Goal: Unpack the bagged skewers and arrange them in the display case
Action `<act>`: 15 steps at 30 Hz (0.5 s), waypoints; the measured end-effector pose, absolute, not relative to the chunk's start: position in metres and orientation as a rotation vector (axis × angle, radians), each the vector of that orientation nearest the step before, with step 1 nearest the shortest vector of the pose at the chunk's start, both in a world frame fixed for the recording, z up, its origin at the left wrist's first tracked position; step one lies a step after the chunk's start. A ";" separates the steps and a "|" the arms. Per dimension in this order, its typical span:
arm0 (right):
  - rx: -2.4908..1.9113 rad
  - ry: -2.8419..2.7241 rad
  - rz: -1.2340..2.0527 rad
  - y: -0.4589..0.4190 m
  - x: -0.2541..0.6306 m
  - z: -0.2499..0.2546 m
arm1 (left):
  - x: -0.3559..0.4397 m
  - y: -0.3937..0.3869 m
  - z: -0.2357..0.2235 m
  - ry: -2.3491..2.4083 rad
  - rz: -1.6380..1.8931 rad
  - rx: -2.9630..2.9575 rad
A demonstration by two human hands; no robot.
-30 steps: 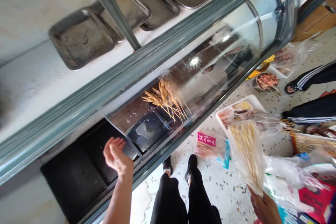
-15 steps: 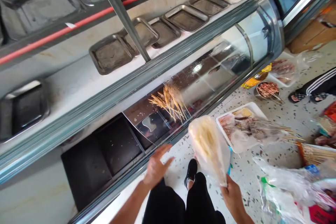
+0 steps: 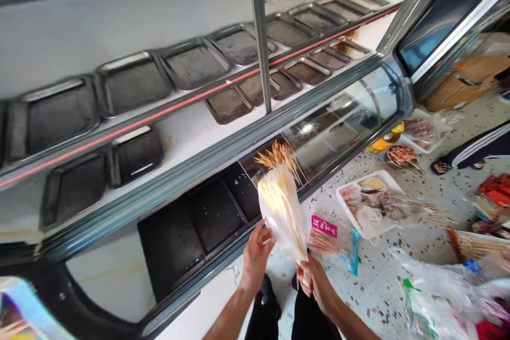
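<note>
A clear plastic bag of pale yellow skewers (image 3: 281, 204) is held up in front of the display case, its wide end toward the case. My right hand (image 3: 314, 279) grips the bag's narrow lower end, where the sticks gather. Beside the bag's left edge is my left hand (image 3: 257, 249), fingers apart and curved; whether it touches the plastic is hard to tell. Behind the bag, a bunch of browned skewers (image 3: 279, 156) lies on the case floor, partly covered by the bag. Dark bare panels (image 3: 191, 231) line the case floor to the left.
Metal trays (image 3: 195, 66) stand in rows on the case shelves. On the speckled floor lie a pink-labelled meat packet (image 3: 324, 236), a white tray of bagged skewers (image 3: 372, 199), a bowl of meat (image 3: 402, 155) and plastic bags (image 3: 442, 281). Another person's striped leg (image 3: 474, 149) shows at right.
The bag of skewers has moved left and up toward the case, carried by my right hand. My left hand has come close beside it. The view has tilted, showing more upper trays.
</note>
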State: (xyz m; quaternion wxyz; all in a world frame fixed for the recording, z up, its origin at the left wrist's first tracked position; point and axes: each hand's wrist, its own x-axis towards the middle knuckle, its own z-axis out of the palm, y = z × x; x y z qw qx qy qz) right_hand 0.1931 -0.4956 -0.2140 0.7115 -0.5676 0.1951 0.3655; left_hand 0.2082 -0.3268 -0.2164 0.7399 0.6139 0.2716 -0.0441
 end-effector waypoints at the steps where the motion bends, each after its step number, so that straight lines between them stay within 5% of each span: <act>1: -1.171 0.464 0.846 -0.492 0.199 -0.197 | 0.210 -0.315 -0.202 0.577 -0.073 1.482; 6: -1.139 0.458 0.753 -0.475 0.216 -0.125 | 0.198 -0.307 -0.139 0.144 0.172 1.894; 15: -1.492 0.196 0.405 -0.462 0.210 -0.060 | 0.207 -0.329 -0.069 -0.095 0.061 1.510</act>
